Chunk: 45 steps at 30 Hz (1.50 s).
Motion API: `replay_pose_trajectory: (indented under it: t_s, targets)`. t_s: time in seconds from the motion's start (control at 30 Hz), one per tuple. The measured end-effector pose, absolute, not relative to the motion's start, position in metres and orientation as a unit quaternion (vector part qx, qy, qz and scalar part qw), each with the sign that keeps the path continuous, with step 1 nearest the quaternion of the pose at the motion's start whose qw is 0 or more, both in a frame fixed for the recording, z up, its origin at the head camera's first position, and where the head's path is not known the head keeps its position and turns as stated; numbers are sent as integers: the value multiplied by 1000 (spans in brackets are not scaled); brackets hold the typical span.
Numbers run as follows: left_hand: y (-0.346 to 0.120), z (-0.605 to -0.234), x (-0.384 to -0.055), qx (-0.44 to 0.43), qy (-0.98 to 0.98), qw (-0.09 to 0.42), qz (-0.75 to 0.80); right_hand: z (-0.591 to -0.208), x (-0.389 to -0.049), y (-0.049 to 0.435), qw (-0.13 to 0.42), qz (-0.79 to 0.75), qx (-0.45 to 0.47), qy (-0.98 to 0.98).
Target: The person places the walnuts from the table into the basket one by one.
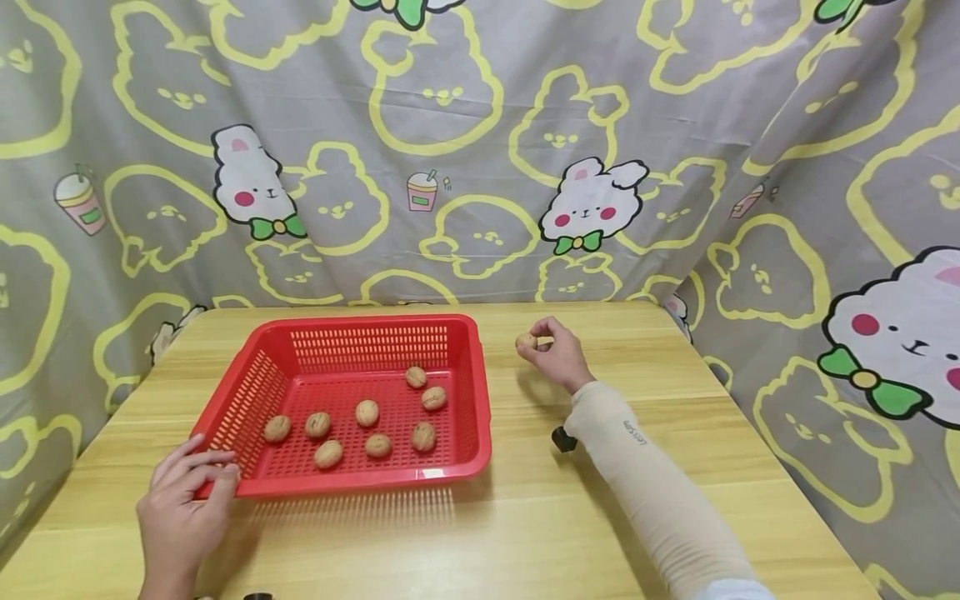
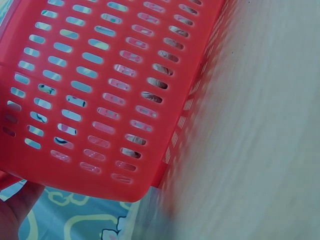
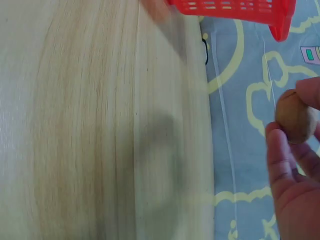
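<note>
A red plastic basket (image 1: 481,400) with slotted walls stands on the left half of the table. Several walnuts (image 1: 367,412) lie spread over its floor. My left hand (image 1: 183,512) grips the basket's near left corner, fingers over the rim and thumb along the front edge. To the right of the basket, my right hand (image 1: 561,354) pinches one walnut (image 3: 294,117) between thumb and fingertips. It holds this walnut above the table, near the far edge, outside the basket.
The wooden table (image 1: 600,517) reaches back to a grey patterned curtain (image 1: 480,100), which also hangs along the right and left sides. A small black object (image 1: 564,439) shows beside the right forearm sleeve (image 1: 652,475).
</note>
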<state>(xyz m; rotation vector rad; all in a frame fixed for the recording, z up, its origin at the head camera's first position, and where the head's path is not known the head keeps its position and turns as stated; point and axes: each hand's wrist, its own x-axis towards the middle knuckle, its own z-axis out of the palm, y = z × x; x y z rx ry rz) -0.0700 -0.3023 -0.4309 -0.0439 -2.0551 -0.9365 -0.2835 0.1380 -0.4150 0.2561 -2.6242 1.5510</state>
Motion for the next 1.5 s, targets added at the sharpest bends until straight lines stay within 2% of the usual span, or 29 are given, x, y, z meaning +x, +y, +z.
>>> replay_pose_trajectory:
  t_s: [0.17, 0.4, 0.6, 1.13, 1.5]
  targets:
    - [-301, -430, -71, -21, -823, 426, -375, -411, -282, 133, 90, 499, 124, -853]
    - [-300, -429, -73, -19, -825, 425, -371, -402, -281, 125, 185, 464, 184, -847]
    - [-300, -428, -74, -18, -826, 426, -370, -390, -282, 119, 227, 446, 223, -836]
    - [-301, -431, -72, -1, -824, 427, -371, -360, -283, 80, 235, 465, 257, -814]
    - [-303, -434, -71, 13, -826, 426, -370, -341, -276, 47, 199, 502, 230, -810]
